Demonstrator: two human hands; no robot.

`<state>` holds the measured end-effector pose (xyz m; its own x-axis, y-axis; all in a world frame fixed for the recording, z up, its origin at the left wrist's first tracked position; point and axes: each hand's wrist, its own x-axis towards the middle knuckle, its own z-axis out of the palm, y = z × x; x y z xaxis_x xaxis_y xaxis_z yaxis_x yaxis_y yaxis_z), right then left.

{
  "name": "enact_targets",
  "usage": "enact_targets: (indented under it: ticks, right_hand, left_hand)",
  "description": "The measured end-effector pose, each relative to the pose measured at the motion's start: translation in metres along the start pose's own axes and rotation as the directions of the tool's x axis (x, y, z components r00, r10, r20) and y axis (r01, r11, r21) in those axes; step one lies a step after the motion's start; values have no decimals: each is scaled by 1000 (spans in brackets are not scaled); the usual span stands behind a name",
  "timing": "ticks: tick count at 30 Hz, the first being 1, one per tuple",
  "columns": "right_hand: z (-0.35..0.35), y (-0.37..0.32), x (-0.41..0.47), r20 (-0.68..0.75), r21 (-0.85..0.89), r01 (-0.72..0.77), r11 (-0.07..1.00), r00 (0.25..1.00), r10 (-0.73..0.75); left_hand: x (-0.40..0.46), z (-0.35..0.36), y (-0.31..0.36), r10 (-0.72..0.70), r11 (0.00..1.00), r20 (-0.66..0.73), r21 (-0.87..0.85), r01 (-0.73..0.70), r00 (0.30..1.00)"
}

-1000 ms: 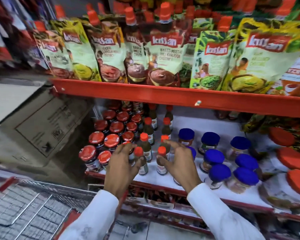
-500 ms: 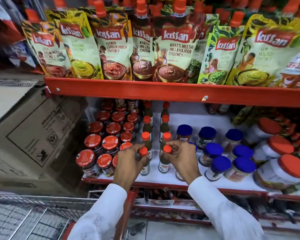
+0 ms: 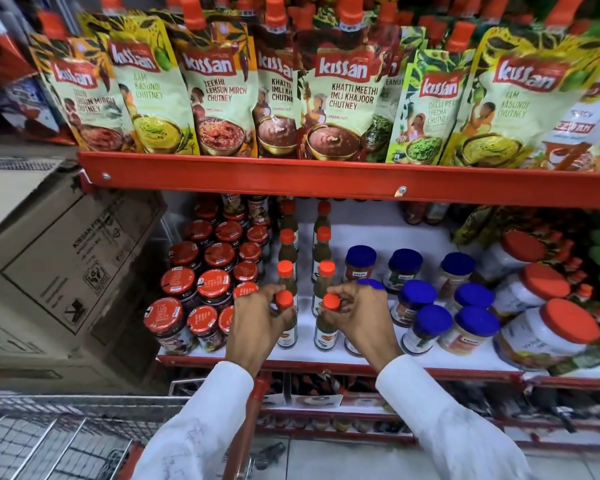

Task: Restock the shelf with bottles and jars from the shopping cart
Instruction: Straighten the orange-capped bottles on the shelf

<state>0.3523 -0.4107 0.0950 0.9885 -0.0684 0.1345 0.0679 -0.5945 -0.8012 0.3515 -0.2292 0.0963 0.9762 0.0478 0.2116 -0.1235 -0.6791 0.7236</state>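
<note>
While my left hand [image 3: 257, 320] and right hand [image 3: 357, 313] each gripped an orange-capped dark sauce bottle [image 3: 286, 327], fingers hid both necks.

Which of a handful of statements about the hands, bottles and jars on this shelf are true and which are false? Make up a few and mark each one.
1. Each hand grips an orange-capped bottle near its cap. True: the left hand holds the left bottle and the right hand holds the right bottle.
2. The blue-lidded jars stand left of those bottles. False: they stand to the right.
3. The red-lidded jars stand left of the bottles. True.
4. The pouches sit on the shelf below the bottles. False: they are on the shelf above.
</note>
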Motion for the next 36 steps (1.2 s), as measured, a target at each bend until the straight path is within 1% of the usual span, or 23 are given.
enact_targets:
  ticks: [6, 12, 26, 32, 36]
  right_hand:
    - [0, -2, -2, 23, -19, 1, 1000, 1000, 0]
    - [-1, -2, 1, 14, -30, 3, 1000, 1000, -2]
    - [7, -1, 2, -18, -25, -47, 999, 999, 47]
    - [9, 1, 1, -6, -22, -63, 998, 998, 63]
    - [3, 0, -4, 18, -19, -63, 998, 998, 64]
  left_hand:
    - [-2, 0, 0, 12, 1000, -7, -5, -12, 1000]
    - [-1, -1, 0, 22, 1000, 4, -9, -22, 1000]
    - [-1, -3, 1, 7, 1000, 19, -20, -7, 1000]
    - [1, -4, 1, 3, 1000, 30, 4, -4, 1000]
    - [0, -7, 2, 25, 999, 30, 41, -26, 999]
